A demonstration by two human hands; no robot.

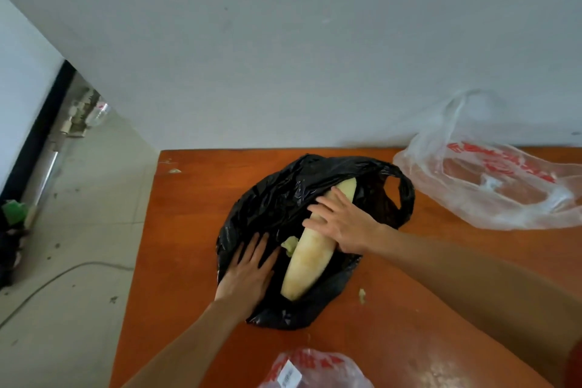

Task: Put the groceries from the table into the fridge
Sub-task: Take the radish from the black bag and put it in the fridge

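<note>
A long pale white radish lies on an opened black plastic bag in the middle of the orange wooden table. My right hand lies across the radish's middle with fingers spread and straight. My left hand presses flat on the black bag just left of the radish. A small pale green scrap sits beside the radish between my hands.
A clear plastic bag with red print lies at the table's back right. Another printed bag sits at the near edge. A vegetable crumb lies right of the black bag. Tiled floor and a cable lie left.
</note>
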